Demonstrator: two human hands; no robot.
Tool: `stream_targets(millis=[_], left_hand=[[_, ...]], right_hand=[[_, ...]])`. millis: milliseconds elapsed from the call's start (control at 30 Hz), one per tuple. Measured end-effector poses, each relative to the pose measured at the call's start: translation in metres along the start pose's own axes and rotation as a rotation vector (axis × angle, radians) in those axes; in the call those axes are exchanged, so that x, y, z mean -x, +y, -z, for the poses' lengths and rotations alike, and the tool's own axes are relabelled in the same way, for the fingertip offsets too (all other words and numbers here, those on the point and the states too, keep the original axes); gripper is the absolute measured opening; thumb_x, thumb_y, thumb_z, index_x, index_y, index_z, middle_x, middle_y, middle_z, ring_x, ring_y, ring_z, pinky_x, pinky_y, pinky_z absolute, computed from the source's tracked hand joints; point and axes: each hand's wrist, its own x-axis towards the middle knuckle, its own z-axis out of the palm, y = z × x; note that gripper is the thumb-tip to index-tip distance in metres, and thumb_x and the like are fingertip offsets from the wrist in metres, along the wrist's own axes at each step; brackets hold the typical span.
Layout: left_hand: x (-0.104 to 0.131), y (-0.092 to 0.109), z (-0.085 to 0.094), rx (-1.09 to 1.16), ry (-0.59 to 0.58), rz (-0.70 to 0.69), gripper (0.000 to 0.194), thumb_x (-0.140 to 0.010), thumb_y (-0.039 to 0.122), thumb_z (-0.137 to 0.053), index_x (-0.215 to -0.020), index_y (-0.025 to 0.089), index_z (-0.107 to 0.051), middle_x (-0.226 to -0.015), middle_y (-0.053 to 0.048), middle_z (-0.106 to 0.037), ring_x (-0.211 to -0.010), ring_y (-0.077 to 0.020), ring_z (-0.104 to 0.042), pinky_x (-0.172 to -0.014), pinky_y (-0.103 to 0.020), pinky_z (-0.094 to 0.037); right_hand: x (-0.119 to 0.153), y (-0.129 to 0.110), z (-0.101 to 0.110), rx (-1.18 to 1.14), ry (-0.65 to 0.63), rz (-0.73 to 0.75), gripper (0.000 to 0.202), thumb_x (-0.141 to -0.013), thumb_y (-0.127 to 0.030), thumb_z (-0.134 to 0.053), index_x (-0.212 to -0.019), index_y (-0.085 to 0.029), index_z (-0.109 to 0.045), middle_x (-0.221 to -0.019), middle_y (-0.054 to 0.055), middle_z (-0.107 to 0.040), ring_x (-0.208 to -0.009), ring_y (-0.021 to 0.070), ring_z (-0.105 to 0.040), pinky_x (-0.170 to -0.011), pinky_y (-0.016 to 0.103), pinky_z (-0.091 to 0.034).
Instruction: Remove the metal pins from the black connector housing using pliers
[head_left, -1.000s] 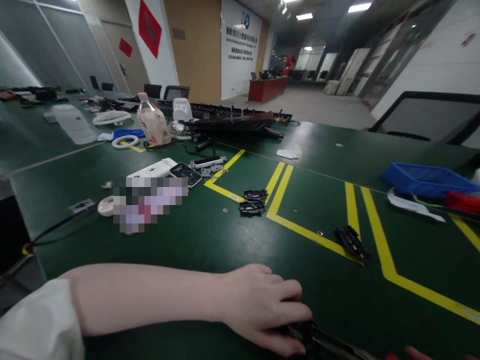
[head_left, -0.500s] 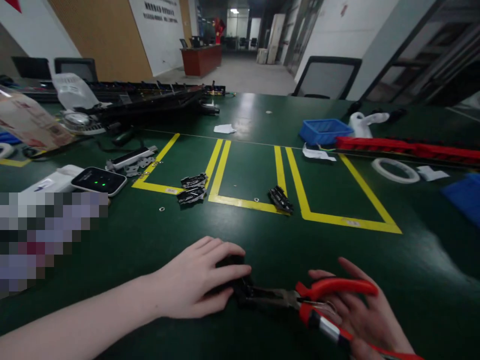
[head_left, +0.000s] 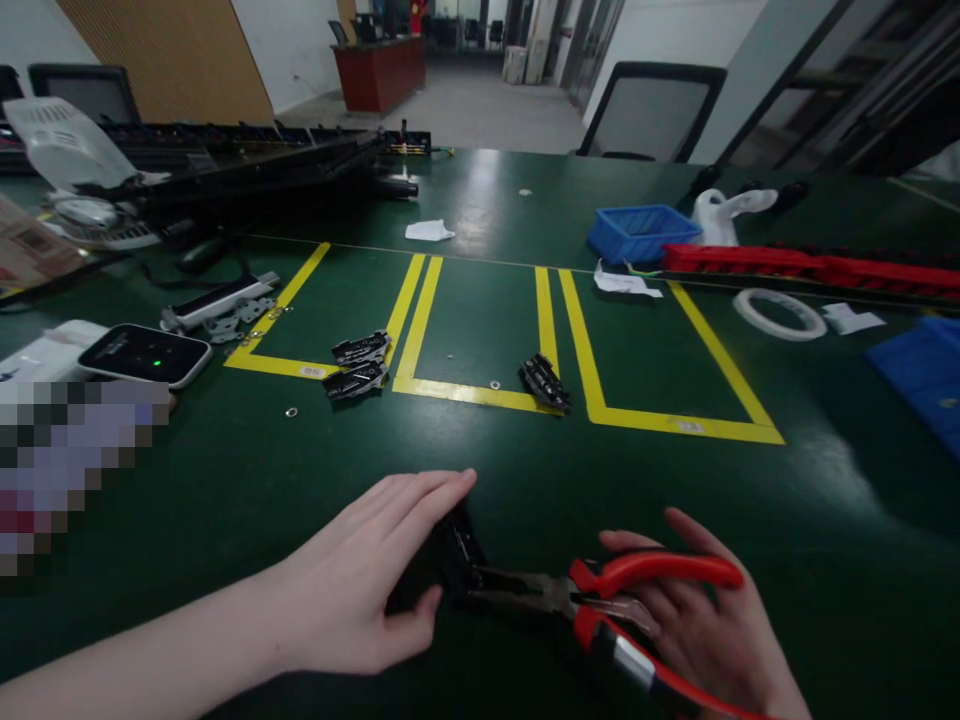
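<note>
A small black part (head_left: 460,556) is at the front of the green table, partly hidden by my left hand (head_left: 367,580). That hand lies beside it, its straightened fingers reaching over the part's upper end and its thumb held apart. Whether the fingertips touch the part cannot be made out. Red-handled needle-nose pliers (head_left: 559,594) reach in from the right, their jaws at the part's lower right end. My right hand (head_left: 705,620) holds them loosely, the spread handles across its palm and fingers.
Beyond my hands, yellow tape (head_left: 480,395) outlines areas on the table. Black metal pieces (head_left: 358,380) lie on the left, another black piece (head_left: 544,383) near the middle, with small rings about. Further off are a blue basket (head_left: 643,232), a tape roll (head_left: 780,314) and a white device (head_left: 145,355).
My left fingers have straightened and the thumb has come away from the black part, uncovering more of it. Hands, part and pliers sit slightly further left in view; the camera has tilted down.
</note>
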Motion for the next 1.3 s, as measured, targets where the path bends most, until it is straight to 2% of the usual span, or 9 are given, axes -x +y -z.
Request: stream_targets(millis=[133, 233, 300, 400, 600, 833, 1033, 1167, 1300], left_hand=[[-0.001, 0.008, -0.009, -0.050, -0.012, 0.004, 0.110, -0.075, 0.032, -0.078, -0.157, 0.034, -0.006, -0.157, -0.009, -0.041, -0.140, -0.0305, -0.046, -0.113, -0.052, -0.047], [-0.005, 0.009, -0.015, -0.087, 0.036, 0.006, 0.112, -0.075, 0.039, -0.080, -0.158, 0.033, -0.004, -0.157, -0.011, -0.041, -0.139, -0.0321, -0.047, -0.112, -0.055, -0.047], [-0.008, 0.009, -0.018, -0.089, 0.060, -0.021, 0.109, -0.077, 0.039, -0.079, -0.158, 0.032, -0.005, -0.155, -0.011, -0.043, -0.137, -0.0310, -0.049, -0.112, -0.054, -0.047], [-0.008, 0.007, -0.020, -0.069, 0.087, -0.054, 0.096, -0.084, 0.034, -0.071, -0.158, 0.032, -0.010, -0.154, -0.009, -0.045, -0.137, -0.0285, -0.048, -0.114, -0.052, -0.045], [-0.006, 0.004, -0.020, -0.012, 0.077, -0.058, 0.077, -0.090, 0.027, -0.060, -0.157, 0.029, -0.021, -0.156, -0.010, -0.041, -0.142, -0.0290, -0.044, -0.118, -0.054, -0.041], [-0.005, 0.004, -0.022, -0.004, 0.107, -0.091, 0.073, -0.088, 0.021, -0.058, -0.154, 0.028, -0.027, -0.153, -0.011, -0.044, -0.141, -0.0302, -0.045, -0.117, -0.058, -0.040], [-0.008, 0.003, -0.023, -0.046, 0.188, -0.158, 0.070, -0.079, 0.007, -0.051, -0.145, 0.025, -0.037, -0.148, -0.008, -0.051, -0.145, -0.0276, -0.041, -0.125, -0.067, -0.014], [-0.012, -0.001, -0.022, 0.015, 0.119, -0.140, 0.074, -0.076, 0.008, -0.051, -0.146, 0.027, -0.037, -0.152, -0.007, -0.046, -0.147, -0.0289, -0.037, -0.124, -0.066, -0.021], [-0.018, -0.002, -0.017, 0.064, 0.070, -0.132, 0.070, -0.078, 0.011, -0.052, -0.145, 0.027, -0.041, -0.151, -0.009, -0.046, -0.141, -0.0279, -0.044, -0.121, -0.059, -0.035]], right_hand=[[-0.005, 0.008, -0.007, -0.057, 0.066, 0.016, 0.107, -0.054, -0.070, -0.085, -0.144, -0.036, -0.040, -0.126, 0.014, -0.065, -0.100, 0.0330, -0.069, -0.080, 0.047, -0.059], [-0.009, 0.016, -0.012, -0.081, 0.166, 0.056, 0.076, -0.076, -0.067, -0.073, -0.139, -0.038, -0.044, -0.115, 0.012, -0.068, -0.089, 0.0284, -0.072, -0.071, 0.044, -0.060], [-0.009, 0.016, -0.013, -0.067, 0.100, 0.174, 0.080, -0.073, -0.070, -0.074, -0.140, -0.038, -0.044, -0.118, 0.011, -0.067, -0.093, 0.0281, -0.071, -0.075, 0.044, -0.060], [-0.007, 0.009, -0.014, -0.029, -0.107, 0.322, 0.099, -0.058, -0.069, -0.085, -0.142, -0.037, -0.042, -0.132, 0.012, -0.059, -0.102, 0.0288, -0.069, -0.084, 0.045, -0.058], [-0.007, -0.005, -0.022, 0.001, -0.179, 0.377, 0.083, -0.067, -0.056, -0.085, -0.136, -0.033, -0.045, -0.128, 0.011, -0.060, -0.105, 0.0291, -0.068, -0.088, 0.045, -0.055], [-0.012, -0.009, -0.033, -0.062, -0.162, 0.318, 0.072, -0.071, -0.055, -0.082, -0.129, -0.032, -0.046, -0.126, 0.009, -0.060, -0.106, 0.0285, -0.067, -0.089, 0.044, -0.054], [-0.017, -0.013, -0.041, -0.109, -0.174, 0.221, 0.073, -0.068, -0.051, -0.084, -0.127, -0.030, -0.047, -0.124, 0.010, -0.062, -0.104, 0.0313, -0.069, -0.088, 0.047, -0.054], [-0.023, -0.012, -0.039, -0.175, -0.086, 0.151, 0.083, -0.074, -0.050, -0.080, -0.141, -0.031, -0.036, -0.123, 0.010, -0.065, -0.102, 0.0294, -0.070, -0.091, 0.049, -0.052], [-0.029, -0.015, -0.036, -0.256, 0.027, 0.062, 0.089, -0.080, -0.053, -0.073, -0.151, -0.028, -0.025, -0.119, 0.011, -0.069, -0.103, 0.0293, -0.070, -0.095, 0.051, -0.049]])
